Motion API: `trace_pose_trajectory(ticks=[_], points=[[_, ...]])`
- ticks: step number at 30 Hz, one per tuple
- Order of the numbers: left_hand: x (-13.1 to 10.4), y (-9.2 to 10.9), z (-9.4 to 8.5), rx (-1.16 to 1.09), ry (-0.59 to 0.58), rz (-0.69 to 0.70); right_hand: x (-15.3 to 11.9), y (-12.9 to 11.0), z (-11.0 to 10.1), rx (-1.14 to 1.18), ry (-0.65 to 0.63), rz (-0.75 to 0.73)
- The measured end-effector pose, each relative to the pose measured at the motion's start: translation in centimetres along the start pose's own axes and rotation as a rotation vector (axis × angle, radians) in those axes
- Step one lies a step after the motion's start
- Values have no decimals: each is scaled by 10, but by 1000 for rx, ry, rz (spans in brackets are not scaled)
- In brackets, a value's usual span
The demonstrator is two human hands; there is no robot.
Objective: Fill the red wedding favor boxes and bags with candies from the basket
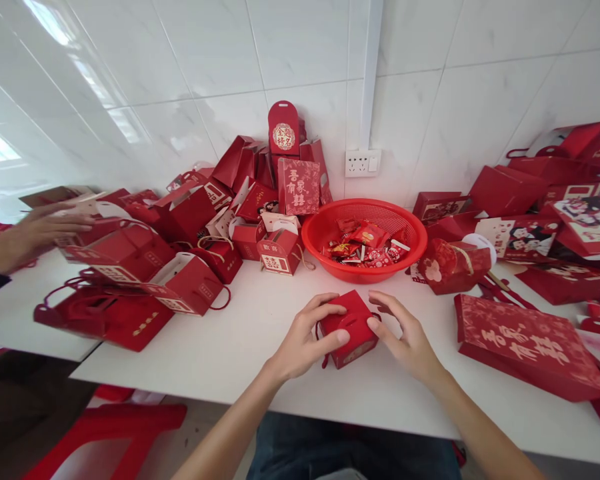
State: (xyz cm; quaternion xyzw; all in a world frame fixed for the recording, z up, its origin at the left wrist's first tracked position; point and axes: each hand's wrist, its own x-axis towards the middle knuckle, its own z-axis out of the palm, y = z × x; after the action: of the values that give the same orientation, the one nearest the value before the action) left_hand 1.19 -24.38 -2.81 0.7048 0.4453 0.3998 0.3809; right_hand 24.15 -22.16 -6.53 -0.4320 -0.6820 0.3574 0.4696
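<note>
A small red gift box (pixel 351 333) with dark red cord sits on the white table in front of me, its top flaps folded over. My left hand (pixel 313 335) grips it from the left, the thumb and fingers spread over the top. At the right edge of the box, my right hand (pixel 397 333) holds it with the thumb on the corner and the fingers bent around the side. Just behind it stands a red plastic basket (pixel 325 263) with wrapped sweets (pixel 370 241) inside.
Many red boxes crowd the left (pixel 130 247) and right sides, among them a flat box (pixel 525 347) near my right arm. A co-worker's hand (pixel 35 230) reaches in at the left. A red stool (pixel 115 427) stands below the table edge; a socket (pixel 363 163) is on the wall.
</note>
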Motion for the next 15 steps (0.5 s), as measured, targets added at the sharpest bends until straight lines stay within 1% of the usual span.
trace_pose_trajectory(ticks=[3,5,6,9,11,13,15], points=[[1,0,2,30,13,1,2,2,0,91,-83,164],[5,-4,-1,10,-11,4,3,0,0,164,-126,223],[7,-7,-5,-3,-41,3,4,-2,-1,197,-143,240],[16,-13,-24,-8,-158,-10,7,-6,-1,272,-217,259],[21,-15,-37,27,-200,-26,8,-7,1,282,-253,247],[23,-15,-46,79,-218,-46,9,-5,2,233,-238,231],[23,-15,-50,127,-239,-68,9,-2,4,160,-202,228]])
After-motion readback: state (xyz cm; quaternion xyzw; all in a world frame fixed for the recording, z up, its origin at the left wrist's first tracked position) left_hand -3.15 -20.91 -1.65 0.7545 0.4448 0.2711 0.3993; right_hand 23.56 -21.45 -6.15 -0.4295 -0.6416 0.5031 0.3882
